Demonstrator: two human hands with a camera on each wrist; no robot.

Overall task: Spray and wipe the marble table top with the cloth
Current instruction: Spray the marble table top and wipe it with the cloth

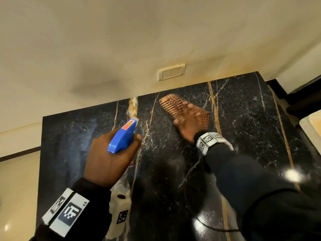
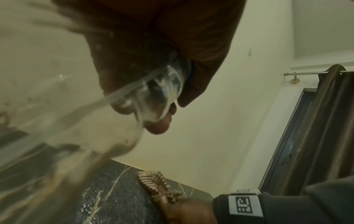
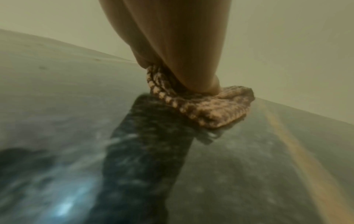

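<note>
The black marble table top [image 1: 243, 119] has gold and white veins. My left hand [image 1: 111, 159] grips a clear spray bottle [image 1: 121, 202] by its neck, a finger at the trigger, held above the table's left half. Its blue spray head [image 1: 124, 134] points at the far edge. In the left wrist view the bottle [image 2: 76, 121] fills the left side under my fingers [image 2: 159, 45]. My right hand [image 1: 188, 134] presses a brown checkered cloth [image 1: 184, 110] onto the marble near the far edge. The cloth [image 3: 210, 109] is bunched under and between my fingers [image 3: 182, 45] and blurred.
A cream wall with a switch plate [image 1: 171, 72] rises directly behind the table. Shiny floor [image 1: 17, 180] lies past the left edge. A cream object [image 1: 311, 126] sits at the right. A thin dark cable [image 1: 217, 228] crosses the near marble. A curtain [image 2: 316, 121] hangs to the right.
</note>
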